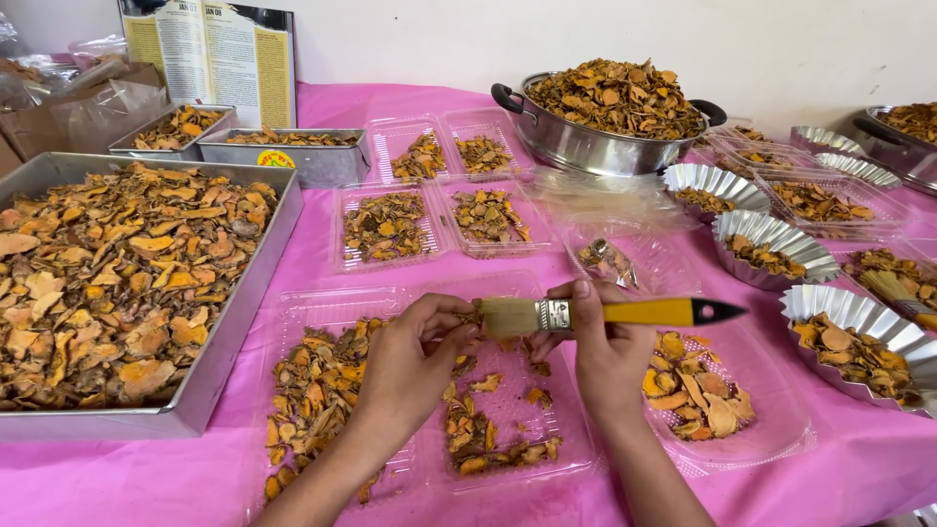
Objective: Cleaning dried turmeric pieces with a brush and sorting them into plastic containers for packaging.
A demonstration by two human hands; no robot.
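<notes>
1. Far left: big metal tray [210, 376] heaped with dried orange-brown root slices [117, 278], sitting on the pink tabletop [859, 468].
2. Behind it: two smaller metal trays [312, 161] with the same slices, and an open printed booklet [210, 54] standing against the wall.
3. Centre back: clear plastic clamshell boxes [434, 210], each part-filled with slices.
4. Front centre: open clear clamshell [508, 410] with slices scattered in both halves (left half fuller).
5. Left hand [410, 366] over that clamshell, fingers [454, 317] curled in and pinched together right at the bristle end of a brush; looks like it holds a small piece there, cannot tell for sure.
6. Paintbrush [610, 313] lies level above the clamshell: pale bristles point left, metal band in the middle, yellow handle with black tip points right.
7. Right hand [605, 356] grasps the brush, fingers wrapped around the band and near handle, thumb on top; bristles touch or nearly touch the left fingertips.
8. Right of the hands: another clear tray [771, 429] with a few larger orange slices.
9. Back centre-right: metal pot [595, 146] with black handles, piled with slices.
10. Right edge: fluted foil cups [839, 307] holding slices; a second brush [898, 291] rests in one.
</notes>
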